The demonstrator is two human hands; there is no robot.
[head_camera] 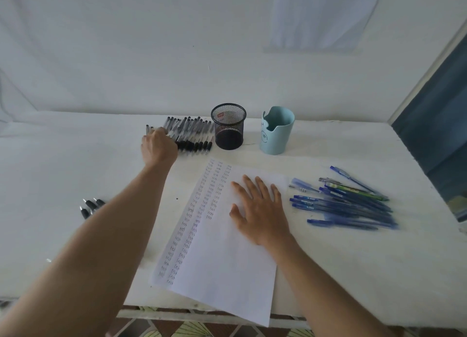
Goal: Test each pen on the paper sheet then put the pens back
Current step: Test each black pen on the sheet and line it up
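White surface (75, 159) beneath everything. Paper sheet (222, 261) near centre, columns of scribbles down its left side, pressed flat by right grip (260, 210), fingers spread apart. Blue pens (348, 205) heaped just right of it. Black pens (194, 134) rowed far back, beside mesh cup (228, 127) and pale blue holder (276, 132). Left grip (159, 147) on the row's left end, fingers hidden: impossible to tell whether clamped.

1 view only: head-worn, wide-angle. Sits above near edge of table (63, 165), faces forward and down. Close range: paper sheet (227, 261) fills centre and bottom. Far wall (151, 58) takes upper half.
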